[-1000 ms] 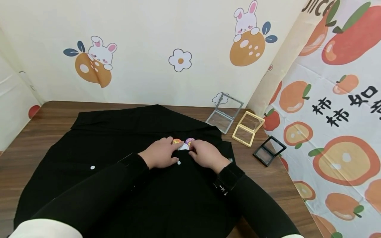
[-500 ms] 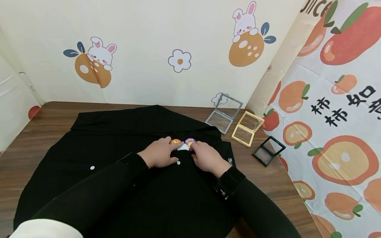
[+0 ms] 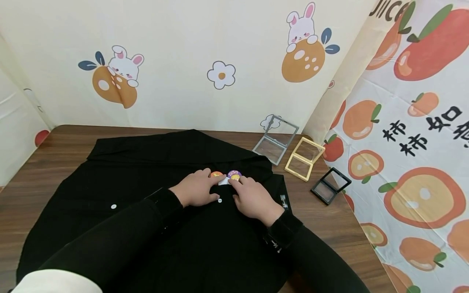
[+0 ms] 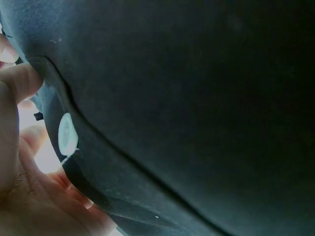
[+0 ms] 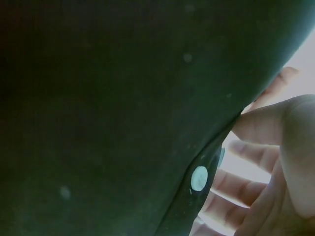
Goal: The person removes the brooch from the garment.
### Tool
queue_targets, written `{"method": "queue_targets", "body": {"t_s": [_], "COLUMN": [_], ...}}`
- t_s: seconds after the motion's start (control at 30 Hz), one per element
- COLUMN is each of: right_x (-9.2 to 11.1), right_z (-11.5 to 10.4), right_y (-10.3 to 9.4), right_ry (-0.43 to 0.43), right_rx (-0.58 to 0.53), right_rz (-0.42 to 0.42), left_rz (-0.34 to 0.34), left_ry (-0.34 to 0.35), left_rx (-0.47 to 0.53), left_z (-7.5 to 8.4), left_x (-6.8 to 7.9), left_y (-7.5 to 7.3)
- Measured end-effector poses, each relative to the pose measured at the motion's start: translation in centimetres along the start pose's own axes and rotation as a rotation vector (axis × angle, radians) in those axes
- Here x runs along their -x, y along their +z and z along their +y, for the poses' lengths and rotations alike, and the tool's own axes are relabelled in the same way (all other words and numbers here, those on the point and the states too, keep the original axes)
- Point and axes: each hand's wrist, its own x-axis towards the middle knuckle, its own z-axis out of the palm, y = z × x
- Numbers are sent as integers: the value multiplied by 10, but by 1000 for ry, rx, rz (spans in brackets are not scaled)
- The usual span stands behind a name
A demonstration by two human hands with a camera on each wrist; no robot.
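A black button-up garment (image 3: 146, 219) lies spread over the table. Two round cartoon badges, one orange (image 3: 216, 174) and one purple (image 3: 234, 175), sit side by side on it, with a small white piece (image 3: 224, 181) just below them. My left hand (image 3: 196, 188) rests on the garment, covering part of the orange badge, one fingertip at the white piece. Opposite it, my right hand (image 3: 254, 198) reaches a fingertip to the white piece's right end, below the purple badge. Black fabric with a white button (image 4: 68, 134) fills most of the left wrist view, fingers (image 4: 22, 81) beside it.
Three folding square cases stand opened at the right on the wooden table (image 3: 326, 224): a grey one (image 3: 276, 140), a yellow one (image 3: 305, 158) and a black one (image 3: 331, 185). A patterned cloth (image 3: 176, 36) hangs behind, and a fruit-printed one (image 3: 421, 162) at the right.
My right hand has drawn slightly down and off the purple badge, which now shows more fully; its fingertip is at the white piece. My left hand has stayed put.
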Motion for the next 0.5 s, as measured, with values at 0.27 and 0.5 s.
{"method": "queue_targets", "body": {"t_s": [0.27, 0.5], "right_x": [2, 3], "right_z": [-1, -4], "right_y": [1, 0], "right_ry": [-17, -26], "right_rx": [25, 58], "right_rz": [14, 13], "left_rz": [-1, -4], "left_ry": [5, 1], "left_rx": [-1, -13], "left_z": [-1, -1], "left_x": [-1, -1], "left_y": [1, 2]}}
